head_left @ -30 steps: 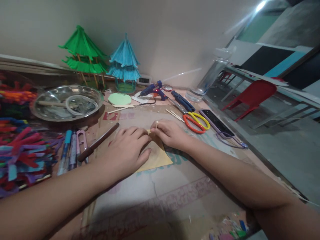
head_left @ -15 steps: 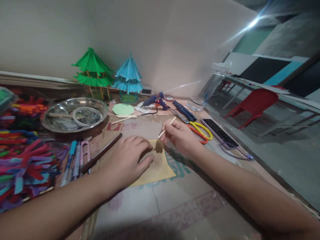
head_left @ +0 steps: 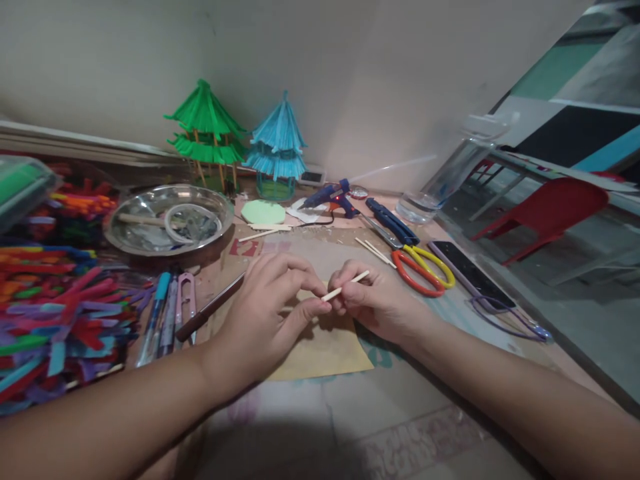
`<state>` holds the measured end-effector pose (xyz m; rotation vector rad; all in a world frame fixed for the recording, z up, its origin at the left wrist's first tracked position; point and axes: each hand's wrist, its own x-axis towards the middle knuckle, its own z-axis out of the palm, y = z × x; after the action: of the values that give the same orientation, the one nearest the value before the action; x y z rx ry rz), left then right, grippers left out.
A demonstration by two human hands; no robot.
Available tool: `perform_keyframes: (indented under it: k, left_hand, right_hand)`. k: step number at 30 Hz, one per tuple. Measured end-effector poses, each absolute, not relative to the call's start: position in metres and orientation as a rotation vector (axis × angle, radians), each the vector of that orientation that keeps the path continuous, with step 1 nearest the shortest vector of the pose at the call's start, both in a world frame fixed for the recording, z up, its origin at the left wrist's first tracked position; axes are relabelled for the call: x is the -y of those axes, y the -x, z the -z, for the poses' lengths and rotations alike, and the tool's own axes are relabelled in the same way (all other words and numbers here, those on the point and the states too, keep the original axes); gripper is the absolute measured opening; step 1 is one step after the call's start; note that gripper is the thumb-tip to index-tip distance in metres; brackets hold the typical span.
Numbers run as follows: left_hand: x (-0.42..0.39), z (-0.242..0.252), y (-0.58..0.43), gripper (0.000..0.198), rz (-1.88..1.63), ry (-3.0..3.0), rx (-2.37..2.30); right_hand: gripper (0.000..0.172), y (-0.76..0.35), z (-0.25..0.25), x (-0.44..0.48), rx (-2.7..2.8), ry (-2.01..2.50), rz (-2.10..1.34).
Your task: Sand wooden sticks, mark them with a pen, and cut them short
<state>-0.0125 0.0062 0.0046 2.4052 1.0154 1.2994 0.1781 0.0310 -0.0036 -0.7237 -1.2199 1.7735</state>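
Note:
A short pale wooden stick (head_left: 360,276) is pinched between the thumb and fingers of my right hand (head_left: 373,300). My left hand (head_left: 280,300) closes its thumb and fingertips on the stick's left end. Both hands hover over a yellow sheet of paper (head_left: 325,353) on the cardboard. Beyond my right hand lie a few more thin sticks (head_left: 374,251) beside scissors (head_left: 425,267) with orange and yellow handles. A brown pen (head_left: 213,308) lies to the left of my left hand, partly hidden by it.
At the back stand a green paper pagoda (head_left: 207,127) and a blue one (head_left: 277,143), near a glue gun (head_left: 330,193). A metal plate (head_left: 117,243) and colourful strips (head_left: 65,320) lie left. A phone (head_left: 470,273) and clear bottle (head_left: 445,183) are right.
My left hand has lifted from the yellow paper and its fingertips now meet the stick. My right hand has brought the stick closer and tilted it flatter. The view has shifted left.

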Motion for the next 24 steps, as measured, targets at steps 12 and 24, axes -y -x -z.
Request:
perform_keyframes:
  k: [12,24]
  left_hand:
    - [-0.0064,-0.0038,0.012,0.01,-1.315,-2.425,-1.071]
    - [-0.0084,-0.0017,0.0106,0.009,-1.298,-2.51,-0.948]
  right_hand:
    - [0.041,-0.1759,0.0012,-0.0276,1.239,0.753,-1.714]
    - [0.043,-0.1738,0.0013,-0.0264,1.218,0.714,-1.659]
